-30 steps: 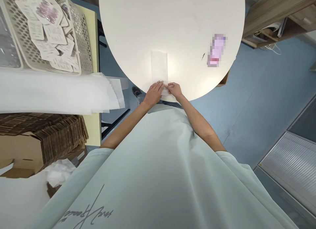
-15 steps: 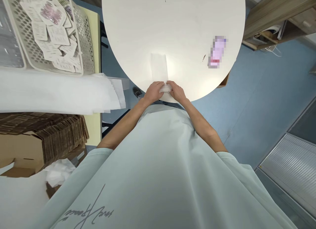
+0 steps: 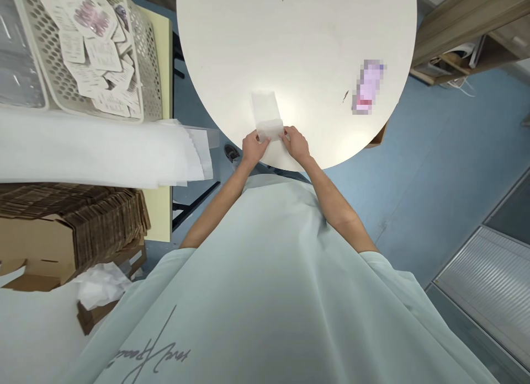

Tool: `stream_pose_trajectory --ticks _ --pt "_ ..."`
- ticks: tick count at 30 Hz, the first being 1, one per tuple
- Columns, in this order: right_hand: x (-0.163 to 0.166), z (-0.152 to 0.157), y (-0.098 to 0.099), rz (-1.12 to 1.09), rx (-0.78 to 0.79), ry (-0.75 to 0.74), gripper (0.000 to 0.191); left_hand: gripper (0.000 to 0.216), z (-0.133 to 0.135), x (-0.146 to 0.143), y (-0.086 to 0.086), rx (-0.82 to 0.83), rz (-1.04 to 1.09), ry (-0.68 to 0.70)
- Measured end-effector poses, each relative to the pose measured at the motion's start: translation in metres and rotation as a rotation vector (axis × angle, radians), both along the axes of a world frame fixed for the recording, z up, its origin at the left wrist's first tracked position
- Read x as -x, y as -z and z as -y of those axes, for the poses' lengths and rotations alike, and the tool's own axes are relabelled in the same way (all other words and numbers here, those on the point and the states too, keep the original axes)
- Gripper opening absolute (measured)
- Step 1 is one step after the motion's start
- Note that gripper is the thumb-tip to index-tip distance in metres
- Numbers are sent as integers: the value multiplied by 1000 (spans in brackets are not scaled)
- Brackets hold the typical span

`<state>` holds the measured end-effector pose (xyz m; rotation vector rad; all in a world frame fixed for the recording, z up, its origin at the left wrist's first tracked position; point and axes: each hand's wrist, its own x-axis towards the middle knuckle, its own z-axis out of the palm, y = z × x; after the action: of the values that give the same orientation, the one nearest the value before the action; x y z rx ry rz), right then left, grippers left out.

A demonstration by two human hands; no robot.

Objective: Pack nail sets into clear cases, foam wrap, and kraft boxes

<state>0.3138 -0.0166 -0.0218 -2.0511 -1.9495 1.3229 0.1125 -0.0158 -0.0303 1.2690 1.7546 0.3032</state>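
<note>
On the blue floor (image 3: 418,169) stands a round white table (image 3: 240,36), with soft light (image 3: 300,105) shining on its surface; at the left is a pale yellow table (image 3: 158,216) with black legs (image 3: 199,203). A wooden cabinet (image 3: 472,17) with open compartments occupies the upper right corner, and a ribbed grey panel (image 3: 488,279) is seen at the lower right.

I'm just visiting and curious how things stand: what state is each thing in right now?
Translucent sheet: near end doubled over.
Left hand: bent, holding the sheet's near left corner.
Right hand: bent, holding the sheet's right edge.
Perforated basket: filled with loose cards.
White sheets: stacked, ends uneven.
Brown cardboard: tightly stacked.
Crumpled white material: bunched up.
Purple item: lying on the round table, details blurred.
</note>
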Motion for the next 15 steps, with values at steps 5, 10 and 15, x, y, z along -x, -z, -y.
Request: stream_pose_trajectory --ticks 5,10,15 --pt "12 -11 9 56 16 85 34 39 -9 -6 10 88 -82 -122" --pt "17 -23 22 94 63 166 24 42 -15 -18 14 111 -142 -192" --pt "21 -27 17 124 -48 93 34 32 -14 -23 17 56 -182 -308"
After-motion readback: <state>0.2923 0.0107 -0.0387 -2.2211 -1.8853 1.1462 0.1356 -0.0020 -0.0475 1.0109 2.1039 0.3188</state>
